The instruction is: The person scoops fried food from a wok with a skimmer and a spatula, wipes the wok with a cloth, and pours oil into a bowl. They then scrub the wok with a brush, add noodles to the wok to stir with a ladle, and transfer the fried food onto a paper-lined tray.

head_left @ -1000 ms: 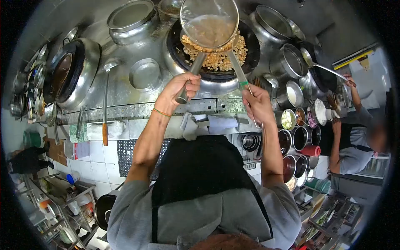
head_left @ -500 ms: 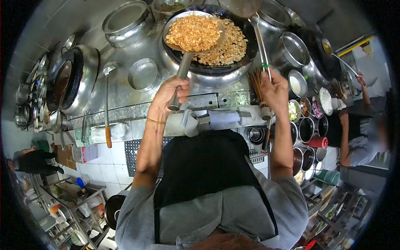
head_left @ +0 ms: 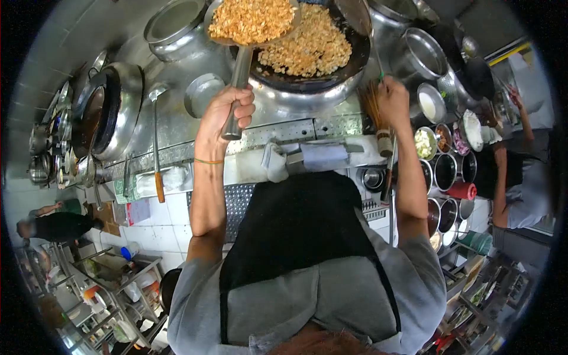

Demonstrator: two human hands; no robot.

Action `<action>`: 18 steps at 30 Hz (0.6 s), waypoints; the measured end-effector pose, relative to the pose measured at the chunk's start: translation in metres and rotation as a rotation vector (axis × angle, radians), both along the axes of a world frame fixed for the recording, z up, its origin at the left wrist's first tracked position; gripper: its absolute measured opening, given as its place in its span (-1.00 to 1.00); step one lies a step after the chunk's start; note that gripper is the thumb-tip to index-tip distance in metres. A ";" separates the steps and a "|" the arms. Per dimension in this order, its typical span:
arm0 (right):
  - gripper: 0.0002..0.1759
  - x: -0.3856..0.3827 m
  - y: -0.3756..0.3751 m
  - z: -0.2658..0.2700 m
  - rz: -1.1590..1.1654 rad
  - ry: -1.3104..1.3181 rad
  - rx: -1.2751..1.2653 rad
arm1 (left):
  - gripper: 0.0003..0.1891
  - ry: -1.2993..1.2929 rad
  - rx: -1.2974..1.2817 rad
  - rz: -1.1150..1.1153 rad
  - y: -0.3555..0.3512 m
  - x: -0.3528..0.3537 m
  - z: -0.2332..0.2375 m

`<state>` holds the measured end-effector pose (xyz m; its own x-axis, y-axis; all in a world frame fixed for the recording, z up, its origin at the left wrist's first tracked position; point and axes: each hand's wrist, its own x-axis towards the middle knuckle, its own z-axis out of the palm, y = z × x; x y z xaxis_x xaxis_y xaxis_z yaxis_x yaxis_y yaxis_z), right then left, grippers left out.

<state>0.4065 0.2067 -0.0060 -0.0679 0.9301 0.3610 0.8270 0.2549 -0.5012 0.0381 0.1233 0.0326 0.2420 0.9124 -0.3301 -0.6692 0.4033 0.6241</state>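
Skimmer: skimmer heaped with golden fried bits, raised over the left rim of the wok; more of the same lies inside the wok.
Markings: green band on the ladle; print on the sheet far below-left of the wok is too small to read.
Left grip: left hand closed round the skimmer's handle, just below the wok.
Right grip: right hand clenched on the ladle's handle at the wok's lower right.
Near: stick bundle touching the right hand; folded cloths below the wok.
Further: second wok and a wooden-handled ladle left of the wok on the steel table; condiment bowls to its right; a co-worker beyond them.
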 end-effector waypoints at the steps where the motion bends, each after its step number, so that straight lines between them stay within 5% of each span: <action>1: -0.76 -0.004 0.008 0.004 -0.016 0.067 -0.087 | -0.87 0.009 0.006 0.007 0.000 0.000 0.001; 8: -0.79 -0.018 0.034 -0.006 0.193 0.039 0.031 | -0.85 -0.078 0.039 -0.043 0.009 -0.008 -0.002; 11: -0.79 -0.004 0.005 0.015 0.179 0.216 -0.035 | -0.86 -0.050 0.002 0.004 0.008 -0.006 -0.005; 12: -0.87 0.003 0.001 0.028 0.023 0.123 -0.158 | -0.86 -0.031 -0.002 0.007 0.008 -0.005 -0.005; 15: -0.87 0.022 -0.001 0.042 0.089 -0.051 0.033 | -0.87 -0.025 0.000 -0.002 0.009 -0.008 -0.004; 17: -0.90 0.016 -0.026 0.065 0.020 0.249 -0.440 | -0.87 -0.045 0.006 -0.009 0.010 -0.009 -0.001; 18: -0.90 0.012 -0.036 0.071 0.023 0.246 -0.437 | -0.88 -0.002 0.003 0.004 0.009 -0.009 0.001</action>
